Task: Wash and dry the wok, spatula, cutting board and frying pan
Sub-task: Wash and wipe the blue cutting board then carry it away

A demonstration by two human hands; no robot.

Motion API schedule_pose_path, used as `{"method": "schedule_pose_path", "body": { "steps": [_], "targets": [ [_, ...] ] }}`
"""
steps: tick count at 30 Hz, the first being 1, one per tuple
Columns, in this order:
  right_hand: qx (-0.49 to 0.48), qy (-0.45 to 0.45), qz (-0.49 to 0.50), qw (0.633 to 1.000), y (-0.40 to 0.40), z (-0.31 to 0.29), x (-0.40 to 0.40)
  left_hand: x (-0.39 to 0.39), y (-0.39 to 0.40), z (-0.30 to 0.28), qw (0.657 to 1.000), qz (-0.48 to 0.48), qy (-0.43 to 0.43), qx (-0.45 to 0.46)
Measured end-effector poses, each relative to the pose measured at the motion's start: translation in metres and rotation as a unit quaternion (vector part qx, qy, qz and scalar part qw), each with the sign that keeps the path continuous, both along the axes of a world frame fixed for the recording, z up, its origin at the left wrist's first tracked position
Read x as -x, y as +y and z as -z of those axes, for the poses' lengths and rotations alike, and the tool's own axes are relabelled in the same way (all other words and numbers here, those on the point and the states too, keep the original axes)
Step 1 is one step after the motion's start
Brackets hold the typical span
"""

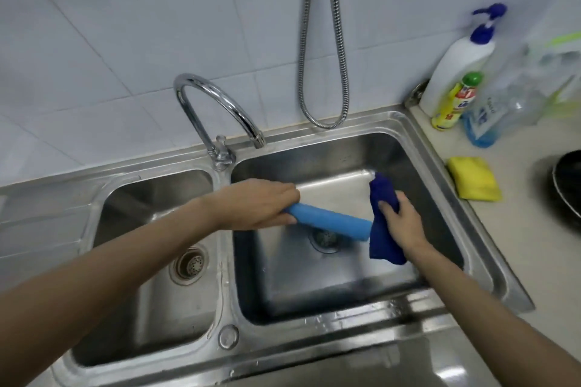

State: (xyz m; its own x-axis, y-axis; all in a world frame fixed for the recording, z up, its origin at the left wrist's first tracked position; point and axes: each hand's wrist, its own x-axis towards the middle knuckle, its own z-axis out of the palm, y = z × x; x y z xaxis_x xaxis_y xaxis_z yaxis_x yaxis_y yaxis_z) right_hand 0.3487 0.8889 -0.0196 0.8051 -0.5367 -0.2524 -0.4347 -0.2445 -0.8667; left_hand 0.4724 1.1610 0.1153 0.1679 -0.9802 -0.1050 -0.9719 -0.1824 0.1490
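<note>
Over the right basin of the steel sink [440, 173] my left hand [261, 203] grips the light blue handle of the spatula [330, 223], which lies roughly level and points right. My right hand [401, 223] holds a dark blue cloth [382, 195] wrapped around the spatula's other end. The blade is hidden by the cloth except for a small pale tip above it. A round black pan or wok [567, 188] sits on the counter at the right edge, cut off by the frame.
The curved faucet [217, 104] stands between the two basins, with no water visible. A metal hose [323, 72] hangs on the tiled wall. A yellow cloth [474, 179] lies on the right counter. Detergent bottles [456, 72] crowd the back right corner.
</note>
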Motion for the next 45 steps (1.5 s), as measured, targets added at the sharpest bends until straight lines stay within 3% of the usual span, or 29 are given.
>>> {"method": "schedule_pose_path", "body": {
  "steps": [2, 5, 9, 12, 17, 19, 28, 34, 41, 45],
  "targets": [
    [-0.039, -0.087, 0.099, 0.99, -0.006, -0.029, 0.001, 0.011, -0.015, -0.007, 0.993, -0.097, 0.063, -0.014],
    [-0.106, -0.172, 0.204, 0.958, -0.016, -0.058, 0.013, 0.024, -0.03, -0.012, 0.971, -0.205, 0.117, 0.034],
    [-0.131, -0.185, 0.2, 0.953, -0.011, -0.067, 0.035, 0.037, -0.021, -0.005, 0.912, -0.358, 0.164, 0.118],
    [-0.153, -0.153, 0.172, 0.961, 0.012, -0.057, 0.043, 0.05, -0.004, 0.011, 0.833, -0.463, 0.231, 0.197],
    [-0.165, -0.108, 0.114, 0.974, 0.069, -0.046, 0.038, 0.084, 0.025, 0.036, 0.626, -0.593, 0.384, 0.332],
    [-0.16, -0.098, 0.08, 0.979, 0.094, -0.05, 0.033, 0.093, 0.034, 0.046, 0.567, -0.625, 0.396, 0.361],
    [-0.018, -0.109, -0.128, 0.986, 0.22, -0.047, 0.011, 0.088, 0.069, 0.078, 0.422, -0.7, 0.406, 0.409],
    [0.14, -0.073, -0.223, 0.962, 0.267, -0.034, 0.001, 0.078, 0.08, 0.104, 0.418, -0.698, 0.44, 0.381],
    [0.136, -0.022, -0.202, 0.97, 0.276, 0.014, -0.022, 0.076, 0.088, 0.128, 0.507, -0.767, 0.27, 0.286],
    [0.157, -0.001, -0.071, 0.985, 0.247, 0.069, -0.042, 0.072, 0.095, 0.133, 0.545, -0.777, 0.212, 0.235]
  ]
}}
